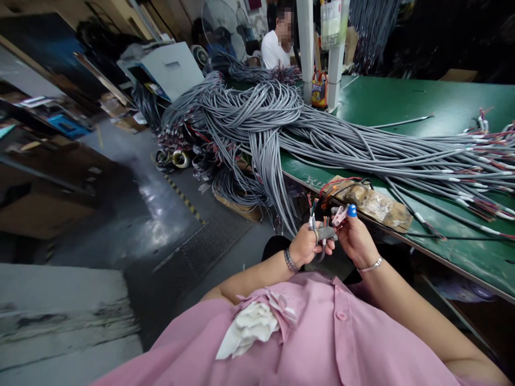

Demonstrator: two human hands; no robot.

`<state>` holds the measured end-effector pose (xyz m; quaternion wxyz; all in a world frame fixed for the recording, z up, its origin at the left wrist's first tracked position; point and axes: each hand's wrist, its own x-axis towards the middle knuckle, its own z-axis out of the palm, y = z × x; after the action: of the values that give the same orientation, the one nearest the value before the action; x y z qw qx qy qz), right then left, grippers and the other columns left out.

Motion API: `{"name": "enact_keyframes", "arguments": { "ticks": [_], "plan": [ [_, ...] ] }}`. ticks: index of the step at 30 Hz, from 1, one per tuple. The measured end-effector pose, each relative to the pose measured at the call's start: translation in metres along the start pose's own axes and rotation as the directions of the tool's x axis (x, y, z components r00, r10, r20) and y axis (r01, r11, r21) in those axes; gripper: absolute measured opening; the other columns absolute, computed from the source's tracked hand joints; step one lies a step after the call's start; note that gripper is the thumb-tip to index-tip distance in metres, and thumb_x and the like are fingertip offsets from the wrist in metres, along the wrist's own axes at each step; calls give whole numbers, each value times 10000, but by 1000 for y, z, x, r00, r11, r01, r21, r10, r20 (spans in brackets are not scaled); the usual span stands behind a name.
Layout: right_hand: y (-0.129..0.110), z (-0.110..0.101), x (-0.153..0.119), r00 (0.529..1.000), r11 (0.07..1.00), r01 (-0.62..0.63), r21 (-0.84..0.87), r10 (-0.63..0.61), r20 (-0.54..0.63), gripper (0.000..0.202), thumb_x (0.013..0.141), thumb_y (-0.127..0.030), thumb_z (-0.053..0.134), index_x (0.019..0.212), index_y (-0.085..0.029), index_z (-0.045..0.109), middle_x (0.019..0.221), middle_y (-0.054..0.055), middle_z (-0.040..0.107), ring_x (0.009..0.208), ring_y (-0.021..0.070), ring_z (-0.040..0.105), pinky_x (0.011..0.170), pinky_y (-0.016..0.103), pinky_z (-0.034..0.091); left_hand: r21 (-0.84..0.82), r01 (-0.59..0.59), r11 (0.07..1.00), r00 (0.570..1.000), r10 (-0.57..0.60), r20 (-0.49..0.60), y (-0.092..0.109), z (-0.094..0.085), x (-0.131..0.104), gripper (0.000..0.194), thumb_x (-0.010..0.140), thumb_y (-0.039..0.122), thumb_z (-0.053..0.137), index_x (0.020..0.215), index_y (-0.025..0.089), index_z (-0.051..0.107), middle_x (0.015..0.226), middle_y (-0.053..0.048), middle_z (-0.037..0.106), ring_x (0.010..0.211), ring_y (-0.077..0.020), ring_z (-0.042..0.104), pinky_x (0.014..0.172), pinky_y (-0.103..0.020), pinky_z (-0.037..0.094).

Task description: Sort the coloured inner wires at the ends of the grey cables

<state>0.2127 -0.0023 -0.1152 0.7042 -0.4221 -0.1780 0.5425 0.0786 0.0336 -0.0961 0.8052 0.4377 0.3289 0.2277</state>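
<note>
Gripped, left hand (306, 244): grey multicore cables (311, 221), cores bared.
Right hand (356, 241), blue finger cot (352, 210): pinching what I take, from afar, for a pink clip (340, 216).

A bright blue cap covers the tip of one of my right fingers (354, 224), and behind them a slim silvery bangle (370, 265) rings that wrist, while a chunky dark metal-link band (289, 260) sits behind my left fingers (328, 249). Nearer me than either, I wear a pink shirt (193, 343) with a matching round button (341, 315) on its front placket, ruffled pink trim (281, 306) and crumpled white material (251, 329) on the chest.
</note>
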Motion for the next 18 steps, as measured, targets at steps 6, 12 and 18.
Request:
{"name": "enact_keyframes", "arguments": {
  "ticks": [6,12,18],
  "plan": [
    [-4,-8,-6,987,993,-116,2,115,113,598,760,-773,431,801,-218,650,763,38,640,599,141,560,572,282,494,-26,-48,999,999,47,-24,1,0,-10,290,648,358,711,698,114,564,576,-53,633,421,-129,595,330,-171,158],
    [-12,-3,-7,989,995,-101,-13,102,110,400,796,-596,587,816,-204,662,830,32,650,649,130,552,595,254,474,24,-173,985,978,175,-117,2,6,-19,324,689,417,706,716,112,602,606,-52,644,456,-118,593,357,-181,254],
    [-5,-1,-8,999,996,37,-75,-34,30,419,811,-606,559,780,-201,661,755,23,631,629,130,538,594,261,468,58,-232,971,951,239,-199,1,9,-15,314,685,409,710,718,118,598,626,-46,644,475,-113,596,382,-179,283]
  ]
}}
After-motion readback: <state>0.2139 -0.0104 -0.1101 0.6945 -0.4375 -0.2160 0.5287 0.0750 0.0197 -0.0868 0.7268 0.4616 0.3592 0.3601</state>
